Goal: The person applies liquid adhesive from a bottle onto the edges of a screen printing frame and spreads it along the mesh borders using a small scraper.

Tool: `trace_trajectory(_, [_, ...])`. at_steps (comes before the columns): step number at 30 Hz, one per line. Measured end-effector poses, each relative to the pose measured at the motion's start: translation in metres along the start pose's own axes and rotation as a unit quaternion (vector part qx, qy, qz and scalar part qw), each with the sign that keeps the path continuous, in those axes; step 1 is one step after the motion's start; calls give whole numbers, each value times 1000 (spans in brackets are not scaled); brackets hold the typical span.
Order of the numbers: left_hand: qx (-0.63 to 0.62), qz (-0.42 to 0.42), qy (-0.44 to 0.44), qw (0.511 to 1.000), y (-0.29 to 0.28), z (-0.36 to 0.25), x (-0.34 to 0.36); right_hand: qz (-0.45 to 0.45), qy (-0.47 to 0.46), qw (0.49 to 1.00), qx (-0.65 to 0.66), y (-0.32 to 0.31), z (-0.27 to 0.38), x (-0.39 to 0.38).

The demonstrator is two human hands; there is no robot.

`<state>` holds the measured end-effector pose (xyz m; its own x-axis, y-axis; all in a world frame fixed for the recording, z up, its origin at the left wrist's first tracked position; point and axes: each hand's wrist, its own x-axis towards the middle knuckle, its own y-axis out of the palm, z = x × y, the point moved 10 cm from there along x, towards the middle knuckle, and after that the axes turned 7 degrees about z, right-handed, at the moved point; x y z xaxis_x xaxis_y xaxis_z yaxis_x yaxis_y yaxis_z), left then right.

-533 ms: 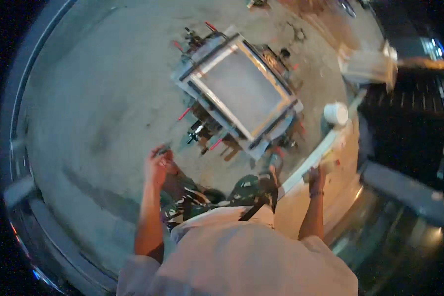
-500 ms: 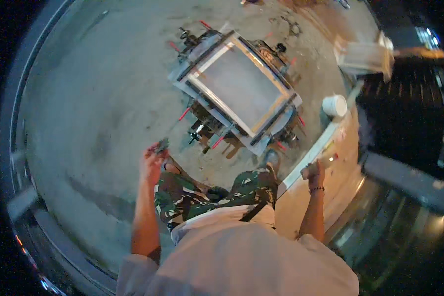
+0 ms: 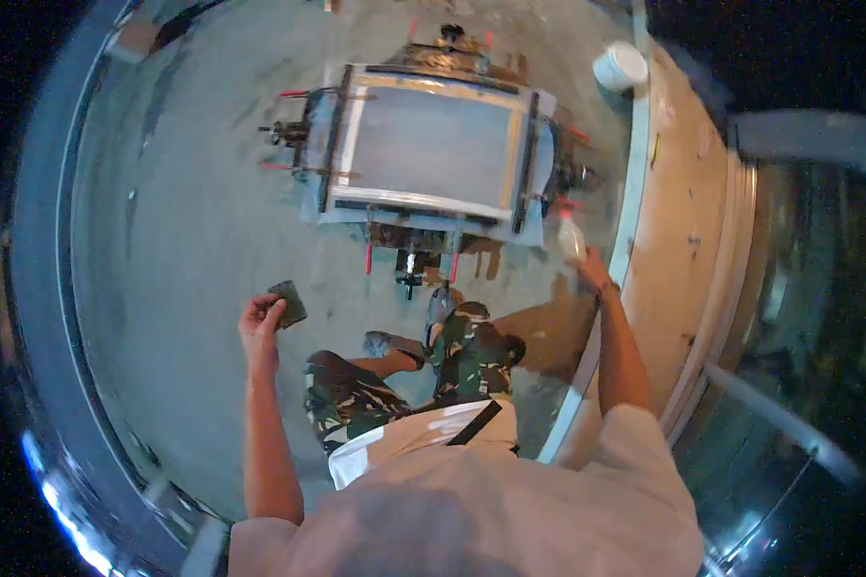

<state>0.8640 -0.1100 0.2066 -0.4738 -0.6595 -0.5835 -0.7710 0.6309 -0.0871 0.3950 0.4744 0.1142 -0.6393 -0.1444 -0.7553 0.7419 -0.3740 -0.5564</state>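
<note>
My left hand is closed on the edge of a dark green, flat scouring pad, held out over the floor. My right hand grips a pale squeeze bottle with a red top. This bottle is near the lower right corner of a rectangular framed mesh screen. Pale tape strips run along the frame's inner edges. Black clamp units with red rods surround the frame, including a clamp on the near side. Neither hand touches the frame.
A white bucket stands at the upper right beside a pale floor edge. Beyond that edge runs a tan surface. My feet, one in a grey shoe, are just below the near clamp. A box-like object lies far left.
My view has turned and moved, so the frame now appears level instead of slanted. The bottle in my right hand now shows beside the frame's corner. Both hands keep their holds.
</note>
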Motion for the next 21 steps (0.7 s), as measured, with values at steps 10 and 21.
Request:
trace_trajectory(10, [265,327,67,905,252,102,139,45,88,935,-342,59,17,151])
trace_trajectory(21, [335,568,164,734,363,235,242,-99,132,899,-405,143,0,263])
